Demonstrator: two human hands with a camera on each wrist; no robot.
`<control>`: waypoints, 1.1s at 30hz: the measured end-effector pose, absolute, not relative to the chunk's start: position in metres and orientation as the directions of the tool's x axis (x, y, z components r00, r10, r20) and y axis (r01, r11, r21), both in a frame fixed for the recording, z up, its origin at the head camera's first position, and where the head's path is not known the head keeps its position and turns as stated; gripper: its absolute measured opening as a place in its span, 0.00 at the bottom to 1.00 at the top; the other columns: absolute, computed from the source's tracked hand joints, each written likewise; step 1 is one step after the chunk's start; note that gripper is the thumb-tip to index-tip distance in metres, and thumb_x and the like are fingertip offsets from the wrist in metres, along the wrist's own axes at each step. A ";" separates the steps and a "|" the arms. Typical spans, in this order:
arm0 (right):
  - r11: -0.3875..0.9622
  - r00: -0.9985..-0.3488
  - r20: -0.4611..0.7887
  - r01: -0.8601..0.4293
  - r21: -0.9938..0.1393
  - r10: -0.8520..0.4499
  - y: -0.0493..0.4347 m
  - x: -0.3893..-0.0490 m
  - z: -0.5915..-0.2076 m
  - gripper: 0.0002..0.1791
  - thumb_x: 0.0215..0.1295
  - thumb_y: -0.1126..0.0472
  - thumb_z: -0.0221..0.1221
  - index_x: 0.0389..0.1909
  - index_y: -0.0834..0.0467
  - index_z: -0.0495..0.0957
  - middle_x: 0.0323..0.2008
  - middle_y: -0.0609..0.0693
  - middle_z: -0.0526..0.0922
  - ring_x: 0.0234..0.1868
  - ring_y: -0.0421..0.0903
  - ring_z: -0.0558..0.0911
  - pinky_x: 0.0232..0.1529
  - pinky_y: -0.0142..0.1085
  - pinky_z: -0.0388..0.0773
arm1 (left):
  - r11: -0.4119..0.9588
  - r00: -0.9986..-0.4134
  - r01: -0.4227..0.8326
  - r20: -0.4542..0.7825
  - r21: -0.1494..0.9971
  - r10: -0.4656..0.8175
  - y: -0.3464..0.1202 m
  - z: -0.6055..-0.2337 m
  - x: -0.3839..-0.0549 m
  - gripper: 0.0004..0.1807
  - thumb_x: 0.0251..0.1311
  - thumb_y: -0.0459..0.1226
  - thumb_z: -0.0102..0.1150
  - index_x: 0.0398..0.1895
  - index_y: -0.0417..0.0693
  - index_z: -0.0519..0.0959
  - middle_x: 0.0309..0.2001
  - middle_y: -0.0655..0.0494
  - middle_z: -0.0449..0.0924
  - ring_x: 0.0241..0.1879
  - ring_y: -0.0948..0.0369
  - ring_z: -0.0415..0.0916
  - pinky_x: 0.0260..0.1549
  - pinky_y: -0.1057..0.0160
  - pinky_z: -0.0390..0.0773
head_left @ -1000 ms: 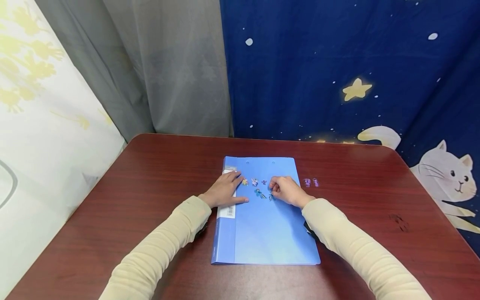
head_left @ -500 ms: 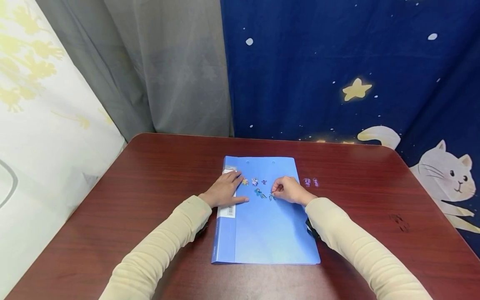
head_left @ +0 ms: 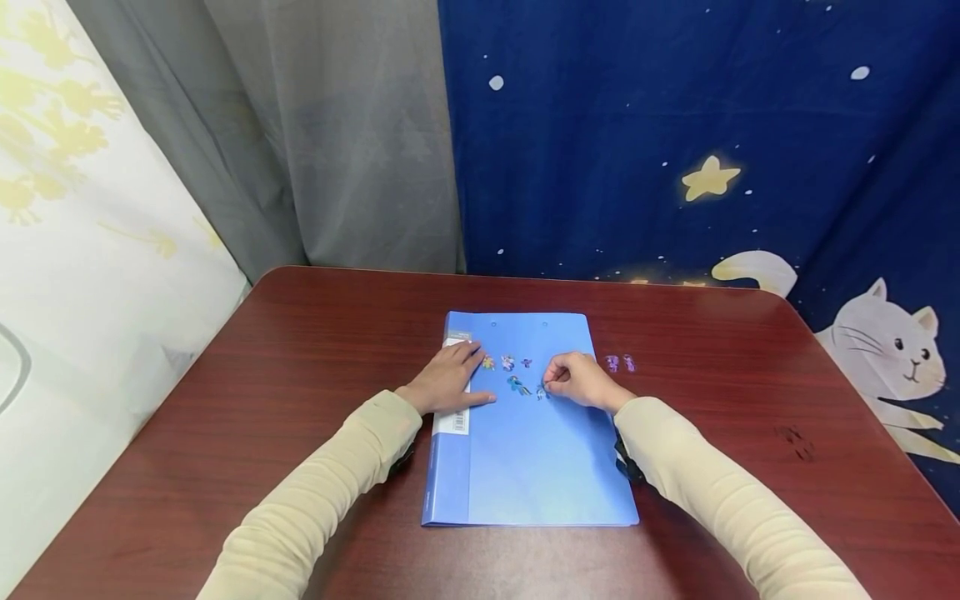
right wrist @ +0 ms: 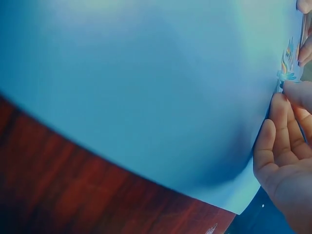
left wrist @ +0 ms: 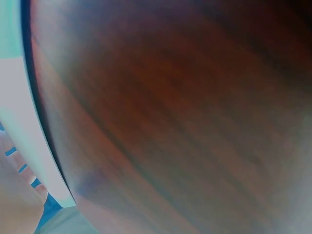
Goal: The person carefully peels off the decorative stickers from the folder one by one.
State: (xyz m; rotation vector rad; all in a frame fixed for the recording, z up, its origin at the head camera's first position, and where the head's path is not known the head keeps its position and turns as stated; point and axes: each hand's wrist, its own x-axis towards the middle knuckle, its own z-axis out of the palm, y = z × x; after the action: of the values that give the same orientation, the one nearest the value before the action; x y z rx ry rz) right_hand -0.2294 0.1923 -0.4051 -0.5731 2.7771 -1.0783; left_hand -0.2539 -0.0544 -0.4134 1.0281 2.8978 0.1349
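A light blue folder [head_left: 551, 467] lies on the table. My left hand [head_left: 447, 379] rests with fingers spread on its left side, over the white label [head_left: 452, 422]. My right hand [head_left: 580, 381] is on the folder's upper right part, thumb and forefinger pinching a small bluish sticker [head_left: 540, 392]; the fingertips hide part of it. Left of that lies a teal sticker [head_left: 518, 386]. Above them runs a row: a yellow sticker [head_left: 489, 362], a pale multicoloured one and a small purple one [head_left: 527, 363]. In the right wrist view the right fingers [right wrist: 280, 105] curl at the folder.
Two purple stickers [head_left: 620, 363] lie on the table just right of the folder. Farther right is a dark, thin-lined mark or clear piece [head_left: 797, 443] on the brown table [head_left: 337, 325]. Grey and blue curtains [head_left: 562, 167] hang behind the table's far edge.
My right hand has shifted slightly right and down, its fingertips still at the small bluish sticker, more of which shows. My left hand stays in place on the folder.
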 end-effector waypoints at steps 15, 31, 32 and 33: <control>0.557 -0.923 -0.002 -0.231 -0.798 -0.386 0.206 -0.228 -0.407 0.02 0.56 0.70 0.57 0.28 0.66 0.75 0.23 0.51 0.76 0.26 0.44 0.74 0.28 0.31 0.71 | 0.773 -0.776 0.623 -0.026 0.122 0.630 -0.054 -0.413 -0.253 0.44 0.53 0.62 0.46 0.65 0.41 0.57 0.65 0.46 0.52 0.64 0.53 0.47 0.62 0.56 0.46; 0.540 -0.977 -0.052 -0.069 -0.839 -0.206 0.266 -0.233 -0.411 0.08 0.58 0.70 0.53 0.36 0.71 0.75 0.28 0.56 0.79 0.28 0.45 0.75 0.30 0.33 0.74 | 0.772 -0.777 0.622 -0.018 0.129 0.629 -0.054 -0.413 -0.253 0.44 0.52 0.62 0.47 0.64 0.41 0.58 0.65 0.47 0.52 0.64 0.53 0.48 0.61 0.56 0.47; 0.542 -0.980 -0.053 -0.061 -0.838 -0.192 0.271 -0.234 -0.411 0.09 0.58 0.70 0.52 0.37 0.71 0.75 0.28 0.55 0.79 0.28 0.44 0.76 0.30 0.33 0.74 | 0.771 -0.775 0.624 -0.018 0.128 0.631 -0.055 -0.413 -0.253 0.44 0.52 0.62 0.47 0.65 0.41 0.57 0.65 0.47 0.52 0.64 0.53 0.48 0.61 0.56 0.47; 0.543 -0.983 -0.049 -0.055 -0.838 -0.175 0.276 -0.234 -0.410 0.09 0.59 0.70 0.52 0.37 0.72 0.74 0.28 0.55 0.79 0.27 0.43 0.76 0.29 0.33 0.74 | 0.768 -0.773 0.627 -0.018 0.128 0.634 -0.055 -0.413 -0.253 0.44 0.53 0.62 0.46 0.65 0.41 0.57 0.65 0.47 0.52 0.64 0.53 0.48 0.61 0.56 0.47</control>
State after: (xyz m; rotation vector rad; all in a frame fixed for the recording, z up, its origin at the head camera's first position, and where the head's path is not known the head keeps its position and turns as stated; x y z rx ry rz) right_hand -0.2343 0.2757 -0.4105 -0.1986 2.6459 -1.4300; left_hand -0.2531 -0.0550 -0.4133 1.0342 2.8979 0.1768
